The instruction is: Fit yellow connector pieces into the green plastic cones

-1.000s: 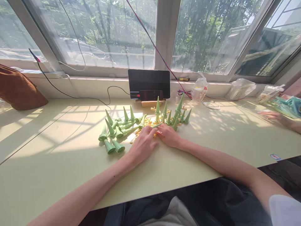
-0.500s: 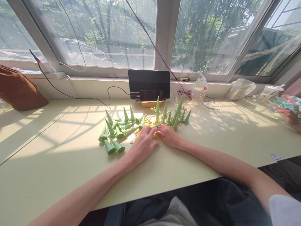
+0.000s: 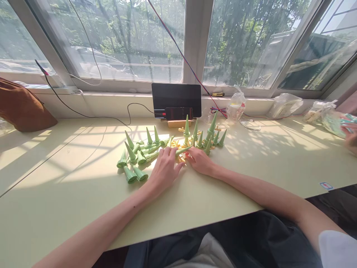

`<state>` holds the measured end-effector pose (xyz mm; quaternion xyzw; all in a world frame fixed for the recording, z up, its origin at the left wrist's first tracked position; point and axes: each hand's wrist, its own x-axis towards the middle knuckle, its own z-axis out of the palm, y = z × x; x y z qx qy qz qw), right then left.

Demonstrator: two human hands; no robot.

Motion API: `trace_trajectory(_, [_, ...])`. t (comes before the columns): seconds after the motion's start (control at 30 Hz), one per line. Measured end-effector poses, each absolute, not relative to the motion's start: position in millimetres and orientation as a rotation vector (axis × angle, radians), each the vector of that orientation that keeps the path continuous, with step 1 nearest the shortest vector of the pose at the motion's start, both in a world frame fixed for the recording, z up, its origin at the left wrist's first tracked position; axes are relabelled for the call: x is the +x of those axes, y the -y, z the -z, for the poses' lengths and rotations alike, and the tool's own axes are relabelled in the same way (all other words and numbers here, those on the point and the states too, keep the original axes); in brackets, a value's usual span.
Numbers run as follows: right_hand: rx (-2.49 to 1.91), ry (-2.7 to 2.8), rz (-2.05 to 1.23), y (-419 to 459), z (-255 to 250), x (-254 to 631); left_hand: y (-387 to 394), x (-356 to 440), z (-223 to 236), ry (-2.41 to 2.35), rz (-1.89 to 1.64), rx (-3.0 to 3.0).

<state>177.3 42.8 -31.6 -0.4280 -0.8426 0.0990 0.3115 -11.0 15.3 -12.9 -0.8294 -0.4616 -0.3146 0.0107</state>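
Observation:
My right hand [image 3: 200, 160] pinches a slim green plastic cone spike [image 3: 183, 150] near its tip; the spike lies tilted, its wide end toward the left. Just left of it, my left hand [image 3: 165, 167] is palm down over the pile, thumb apart from the fingers, with nothing visible in it. Small yellow pieces [image 3: 175, 143] are heaped behind and between the hands. More green spikes [image 3: 141, 158] lie and stand left of the pile. Beyond my right hand several spikes [image 3: 211, 128] stand upright, some with yellow pieces attached.
A dark tablet [image 3: 176, 95] and a phone [image 3: 179, 113] lean at the back on a small brown stand [image 3: 178, 123]. A plastic-bagged cup [image 3: 236, 106], cables and a brown bag [image 3: 23, 106] line the window side. Another person's hand [image 3: 350, 134] is at the far right.
My left hand has shifted a little left, away from the green spike, baring more of it. My right hand stays in place. The other person's hand has moved right.

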Motion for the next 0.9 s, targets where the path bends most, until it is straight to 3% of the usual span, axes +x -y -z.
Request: trace_trajectory(0.9, [-0.903, 2.099, -0.256, -30.9, 25.1, 176.2, -23.0, -16.3, 5.6, 1.463, 0.995, -2.789])
